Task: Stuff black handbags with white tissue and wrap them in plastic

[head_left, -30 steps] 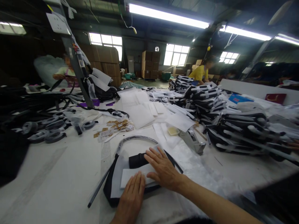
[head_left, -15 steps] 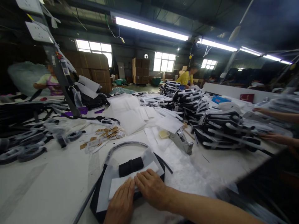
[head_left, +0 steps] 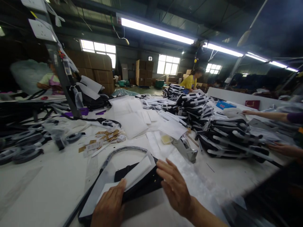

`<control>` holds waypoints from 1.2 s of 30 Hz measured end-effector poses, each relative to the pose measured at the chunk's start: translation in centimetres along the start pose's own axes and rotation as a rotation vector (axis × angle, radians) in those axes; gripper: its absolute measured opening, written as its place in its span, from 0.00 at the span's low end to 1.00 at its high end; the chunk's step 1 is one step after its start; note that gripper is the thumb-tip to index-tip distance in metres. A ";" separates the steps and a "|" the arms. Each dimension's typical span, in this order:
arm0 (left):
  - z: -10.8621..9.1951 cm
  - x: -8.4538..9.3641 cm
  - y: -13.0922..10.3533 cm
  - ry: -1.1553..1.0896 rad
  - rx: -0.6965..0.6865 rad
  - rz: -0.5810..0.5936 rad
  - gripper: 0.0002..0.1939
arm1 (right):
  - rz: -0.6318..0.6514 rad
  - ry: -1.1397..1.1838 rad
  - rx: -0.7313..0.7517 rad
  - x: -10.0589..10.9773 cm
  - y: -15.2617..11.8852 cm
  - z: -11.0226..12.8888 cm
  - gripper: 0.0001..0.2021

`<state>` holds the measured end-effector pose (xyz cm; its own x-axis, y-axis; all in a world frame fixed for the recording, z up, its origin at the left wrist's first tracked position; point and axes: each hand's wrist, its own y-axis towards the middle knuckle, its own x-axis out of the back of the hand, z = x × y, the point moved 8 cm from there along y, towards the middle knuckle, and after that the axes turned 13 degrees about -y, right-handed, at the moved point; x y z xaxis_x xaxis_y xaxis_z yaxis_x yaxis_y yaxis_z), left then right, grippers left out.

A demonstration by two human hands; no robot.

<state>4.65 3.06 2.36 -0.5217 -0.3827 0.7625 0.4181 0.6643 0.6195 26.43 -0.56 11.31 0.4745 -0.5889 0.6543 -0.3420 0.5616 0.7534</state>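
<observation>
Black bag on the near-middle surface, near edge apparently raised. Judged light, soft-bodied, prone to slump; best taken by its near edge, all layers together. Wrapped handle, arched on the far side: looks slippery, so a poor place to hold. Folded white padding along the near edge: probably light, springy, easily creased; support flat. Hands apart: left hand laid over padding and near edge, thumb hidden, clamp cannot be told; right hand has fingers spread at the bag's right end, contact unclear.
</observation>
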 end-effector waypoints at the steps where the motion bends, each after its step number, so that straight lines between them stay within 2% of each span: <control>1: 0.3 0.3 0.2 -0.001 0.010 -0.002 0.29 | -0.036 -0.055 -0.095 0.1 -1.0 -2.0 0.23; 3: 1.0 0.7 0.6 0.007 0.029 -0.007 0.29 | 0.039 -0.183 -0.236 -1.8 -3.1 -5.5 0.24; 5: 1.6 1.1 1.0 0.025 0.058 -0.011 0.28 | 0.264 -0.270 -0.278 -5.7 -5.1 -7.5 0.25; 8: 2.6 1.8 1.5 0.046 0.142 -0.020 0.23 | 0.631 -0.282 -0.283 -11.4 -7.7 -8.2 0.28; 11: 3.6 2.6 1.8 0.042 0.257 -0.014 0.19 | 0.791 -0.268 -0.303 -13.9 -8.9 -7.3 0.33; 15: 4.7 3.7 2.1 0.024 0.383 -0.026 0.16 | 0.830 -0.181 -0.226 -13.7 -9.5 -4.6 0.36; 18: 4.9 3.8 2.1 0.022 0.419 -0.024 0.16 | 0.789 -0.116 -0.141 -13.1 -9.1 -3.2 0.35; 21: 4.6 3.6 2.1 0.022 0.400 -0.012 0.17 | 0.739 -0.195 -0.228 -13.1 -8.1 -4.8 0.32; 24: 4.2 3.6 2.2 0.024 0.376 -0.020 0.17 | 0.790 -0.290 -0.384 -14.2 -7.7 -7.4 0.33; 26: 4.0 3.7 2.2 0.027 0.377 -0.031 0.17 | 0.800 -0.303 -0.413 -14.9 -7.7 -7.5 0.34; 28: 4.0 3.7 2.1 0.028 0.388 -0.034 0.17 | 0.779 -0.254 -0.362 -15.5 -7.6 -6.0 0.34; 31: 4.0 3.6 2.1 0.026 0.390 -0.036 0.17 | 0.787 -0.128 -0.278 -16.4 -7.8 -2.3 0.35; 36: 3.0 3.1 2.7 0.027 0.328 -0.074 0.18 | 0.884 -0.059 -0.416 -17.4 -7.5 1.6 0.42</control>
<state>1.93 5.57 5.84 -0.5199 -0.4519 0.7249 0.1154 0.8036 0.5838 19.45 4.58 -5.65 0.1391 0.1207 0.9829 -0.2361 0.9680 -0.0855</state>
